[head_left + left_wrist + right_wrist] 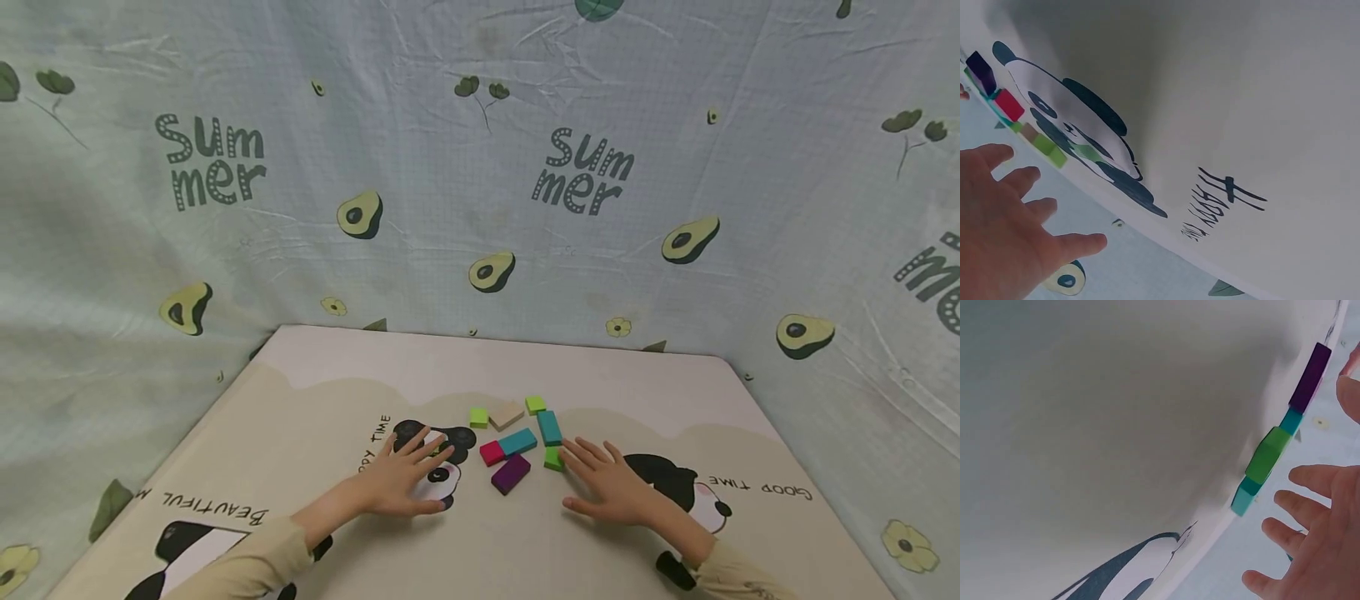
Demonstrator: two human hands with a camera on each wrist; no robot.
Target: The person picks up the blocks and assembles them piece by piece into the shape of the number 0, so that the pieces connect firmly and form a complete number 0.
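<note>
Several coloured blocks lie in a loose group on the table between my hands. Among them are a purple block [511, 474], a red block [492, 452], one teal block [518, 442] beside it and another teal block [550, 427] to the right. A tan block [506, 416] lies farther back, between two lime green blocks [478, 417]. Nearest my right hand [611, 483] is a green block [553, 458]; that hand has its fingers spread and holds nothing. To the left of the group, my left hand [397, 482] spreads its fingers over a printed panda, also holding nothing.
The pale table top [525, 550] carries printed pandas and lettering. A curtain [420, 167] with avocados and "summer" printed on it hangs behind the table and along both sides.
</note>
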